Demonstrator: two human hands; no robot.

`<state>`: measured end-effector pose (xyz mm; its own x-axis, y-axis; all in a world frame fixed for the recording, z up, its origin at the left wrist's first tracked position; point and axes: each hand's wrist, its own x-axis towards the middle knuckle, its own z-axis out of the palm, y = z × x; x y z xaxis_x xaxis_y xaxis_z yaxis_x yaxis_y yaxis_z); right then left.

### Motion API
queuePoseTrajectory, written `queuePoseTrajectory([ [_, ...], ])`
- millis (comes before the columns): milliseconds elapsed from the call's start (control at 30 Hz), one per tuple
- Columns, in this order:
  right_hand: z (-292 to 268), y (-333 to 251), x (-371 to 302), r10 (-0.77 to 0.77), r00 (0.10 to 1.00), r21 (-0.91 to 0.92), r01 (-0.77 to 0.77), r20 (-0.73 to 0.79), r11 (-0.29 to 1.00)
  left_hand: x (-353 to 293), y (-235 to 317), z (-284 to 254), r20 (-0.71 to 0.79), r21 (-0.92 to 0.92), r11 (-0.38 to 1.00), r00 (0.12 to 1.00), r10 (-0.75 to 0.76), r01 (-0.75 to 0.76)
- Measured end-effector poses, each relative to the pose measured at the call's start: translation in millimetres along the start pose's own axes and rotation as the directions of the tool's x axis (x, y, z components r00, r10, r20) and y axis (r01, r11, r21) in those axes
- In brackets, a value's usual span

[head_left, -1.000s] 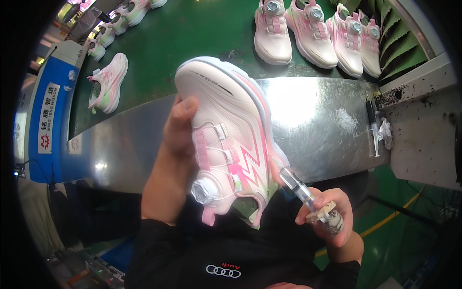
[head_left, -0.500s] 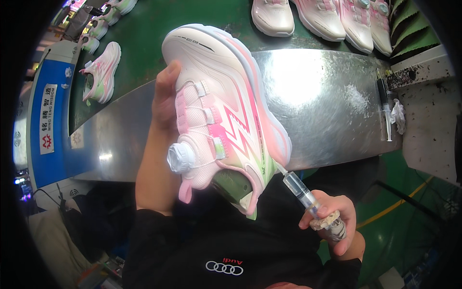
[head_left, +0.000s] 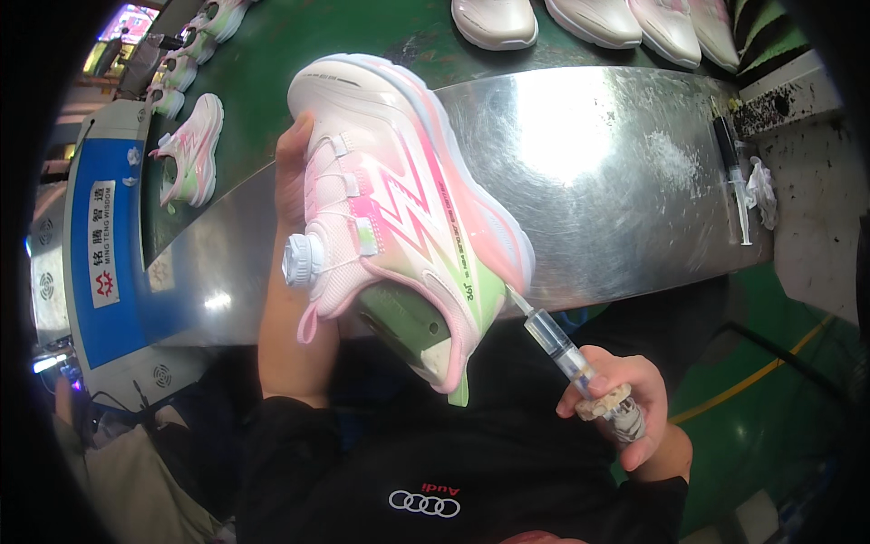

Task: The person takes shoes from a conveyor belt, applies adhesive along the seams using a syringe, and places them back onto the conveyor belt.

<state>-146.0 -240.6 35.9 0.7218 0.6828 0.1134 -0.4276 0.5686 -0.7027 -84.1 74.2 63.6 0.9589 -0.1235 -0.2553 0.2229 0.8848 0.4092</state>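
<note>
A pink, white and pale green sneaker (head_left: 399,195) with a white lacing dial is held up, toe pointing away and its side turned to me. My left hand (head_left: 292,163) grips it from behind on the left; most of its fingers are hidden by the shoe. Inside the collar sits a dark green shoe last (head_left: 403,317). My right hand (head_left: 625,390) is closed around a clear syringe (head_left: 555,344) with a crusted collar. The syringe tip meets the line between the upper and the sole near the heel.
Below the shoe curves a shiny metal ledge (head_left: 616,245), with white residue on it. At its right lie another syringe (head_left: 732,172) and crumpled white film (head_left: 761,195). Several similar shoes (head_left: 594,23) stand on the green belt (head_left: 362,27) beyond; one shoe (head_left: 195,150) is at the left.
The sneaker has shifted slightly left and tilted, showing more of its collar opening. The syringe tip has stayed at the heel seam, moving a little left with the shoe.
</note>
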Motion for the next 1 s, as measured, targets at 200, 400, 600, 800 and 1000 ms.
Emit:
queuePoseTrajectory([
  [200,-6.3,2.6,-0.4,0.012,1.0,-0.065,-0.012,0.004,0.998,-4.7,8.4,-12.8,-0.193,0.225,0.973,0.977,0.09,-0.045],
  [400,-7.8,8.2,5.6,-0.014,1.0,-0.146,0.014,0.005,0.989,-50.6,51.7,-49.9,-0.334,0.399,0.914,0.94,0.076,0.068],
  [600,-10.5,12.1,19.7,-0.048,0.998,-0.346,0.059,0.041,0.937,-87.1,43.9,-50.2,-0.227,0.812,0.581,0.945,0.237,0.049],
  [800,0.9,16.2,23.6,-0.061,0.997,-0.391,0.075,0.049,0.917,-140.8,31.1,-56.3,-0.289,0.726,0.686,0.923,0.256,0.038],
  [1000,11.0,15.8,20.6,-0.072,0.997,-0.456,0.078,0.03,0.886,-169.1,4.3,-41.1,-0.402,0.635,0.757,0.903,0.155,0.153],
])
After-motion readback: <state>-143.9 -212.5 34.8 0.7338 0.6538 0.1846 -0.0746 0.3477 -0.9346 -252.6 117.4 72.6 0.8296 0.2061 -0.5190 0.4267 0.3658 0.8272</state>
